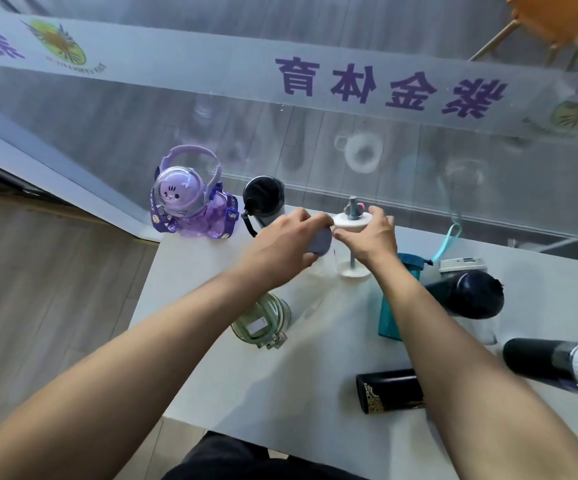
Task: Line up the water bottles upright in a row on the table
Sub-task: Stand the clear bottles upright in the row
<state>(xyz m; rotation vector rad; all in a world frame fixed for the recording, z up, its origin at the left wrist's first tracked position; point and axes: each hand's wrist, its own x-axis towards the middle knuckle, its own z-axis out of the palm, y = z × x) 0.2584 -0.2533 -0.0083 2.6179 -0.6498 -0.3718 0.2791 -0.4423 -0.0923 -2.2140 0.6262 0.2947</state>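
A clear bottle with a white lid and an inner straw stands upright mid-table. My left hand is closed around its side over a grey-purple part. My right hand pinches the lid's rim. Left of it, by the glass wall, a purple cartoon bottle and a black-lidded white bottle stand upright. A pale green bottle, a black bottle with gold print and a black-and-white bottle lie on their sides. A teal bottle is partly hidden by my right forearm.
The white table butts against a glass wall with a lettered banner. A dark navy bottle rests against a clear one with a white cap at the right. Wood floor lies to the left of the table.
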